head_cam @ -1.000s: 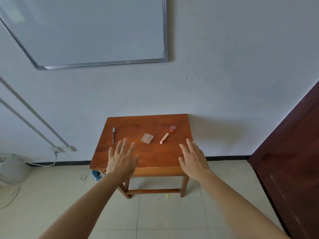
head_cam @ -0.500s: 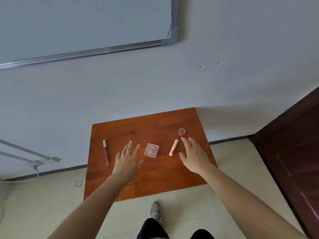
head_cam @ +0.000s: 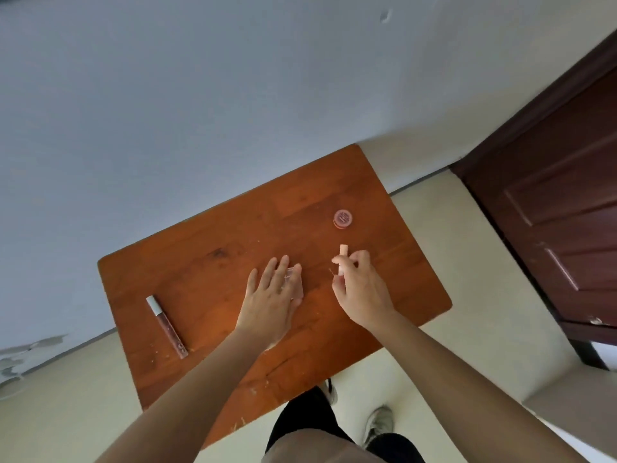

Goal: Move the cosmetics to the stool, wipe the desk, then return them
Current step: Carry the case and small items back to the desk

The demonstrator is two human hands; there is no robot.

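Grip of the right hand (head_cam: 362, 289) is narrow, pinching the pink tube (head_cam: 343, 253) at the tabletop (head_cam: 217, 255), presumably for carriage to the stool. Left hand (head_cam: 270, 302) lies flat, grip wide, over the clear compact (head_cam: 298, 287).

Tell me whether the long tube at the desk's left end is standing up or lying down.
Lying down: the tube rests lengthwise on the desk, with its silver cap at the far end.

on desk (head_cam: 217, 262): lip gloss (head_cam: 167, 327) left; compact (head_cam: 298, 290) middle; stick (head_cam: 343, 252) right; jar (head_cam: 343, 218) behind it
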